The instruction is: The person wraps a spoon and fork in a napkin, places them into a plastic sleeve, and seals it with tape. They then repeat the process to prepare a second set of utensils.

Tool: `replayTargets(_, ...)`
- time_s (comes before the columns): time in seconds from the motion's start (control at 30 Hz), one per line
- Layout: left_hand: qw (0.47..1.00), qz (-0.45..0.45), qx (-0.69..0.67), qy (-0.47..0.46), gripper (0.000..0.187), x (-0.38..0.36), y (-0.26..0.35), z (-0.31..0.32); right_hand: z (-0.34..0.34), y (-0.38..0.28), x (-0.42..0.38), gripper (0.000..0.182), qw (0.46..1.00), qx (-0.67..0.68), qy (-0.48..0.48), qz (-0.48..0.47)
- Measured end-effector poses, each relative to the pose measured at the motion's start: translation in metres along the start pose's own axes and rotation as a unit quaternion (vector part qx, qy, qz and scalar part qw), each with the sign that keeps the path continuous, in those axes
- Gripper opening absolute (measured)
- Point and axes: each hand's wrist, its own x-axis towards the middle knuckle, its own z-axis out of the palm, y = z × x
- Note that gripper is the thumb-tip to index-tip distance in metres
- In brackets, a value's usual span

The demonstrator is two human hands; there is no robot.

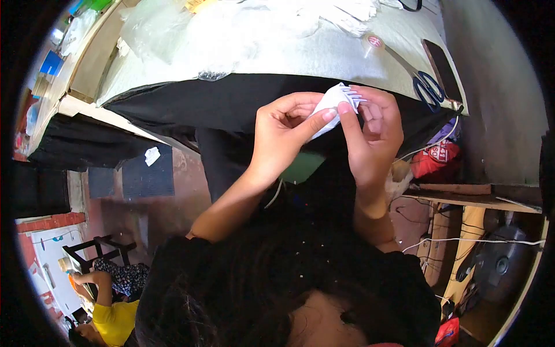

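Above my lap, just off the table's front edge, both hands hold a folded white paper napkin (327, 104). White prongs (352, 94) like plastic fork tines stick out of its right end; whatever the paper covers is hidden. My left hand (283, 121) pinches the napkin from the left, with its thumb on top and fingers curled behind. From the right, my right hand (374, 124) presses its thumb on the paper near the prongs, fingers bent around the back.
The table (277, 55) carries scissors (425, 87), a tape roll (374, 43), a dark phone (442, 66), clear plastic bags (153, 32) and white papers (352, 17). Crumpled paper (152, 156) lies at left. A person in yellow (115, 321) sits lower left; a fan (500, 263) stands right.
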Motion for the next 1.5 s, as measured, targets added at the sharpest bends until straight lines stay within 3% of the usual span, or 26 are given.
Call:
replayTargets(0.1,1.000,0.000,-0.002,0.010,0.019,0.002,-0.003,0.000,-0.002,0.000,0.002,0.025,0.999,-0.044,-0.009,0.001)
replayTargets(0.2,1.000,0.005,0.006,0.016,0.019,0.003,-0.006,0.000,0.005,-0.006,0.007,0.021,0.996,-0.042,0.075,-0.038)
replayTargets(0.37,1.000,0.008,0.009,0.023,0.019,0.006,-0.006,0.000,-0.002,0.000,0.012,0.015,0.984,-0.146,0.027,-0.096)
replayTargets(0.5,0.999,0.019,0.002,0.032,0.020,0.007,-0.009,-0.001,0.001,-0.002,0.011,0.015,0.988,-0.137,-0.007,-0.071)
replayTargets(0.7,0.997,0.060,0.026,0.045,0.023,0.006,-0.013,-0.003,-0.003,0.004,0.015,0.015,0.961,-0.222,-0.053,-0.159)
replayTargets(0.87,0.988,0.104,0.106,0.037,0.023,0.001,-0.012,-0.009,-0.008,-0.007,0.013,0.013,0.954,-0.252,-0.110,-0.123)
replayTargets(1.1,0.990,0.102,0.087,0.034,0.023,-0.004,-0.001,-0.007,-0.022,-0.018,0.018,0.013,0.970,-0.191,-0.141,-0.059)
replayTargets(1.4,0.991,0.119,0.066,-0.019,0.032,-0.009,0.009,-0.013,-0.021,-0.030,0.019,0.008,0.949,-0.244,-0.157,-0.122)
replayTargets(1.5,0.984,0.163,0.069,0.012,0.038,-0.009,0.012,-0.017,-0.018,-0.035,0.020,0.007,0.944,-0.264,-0.147,-0.133)
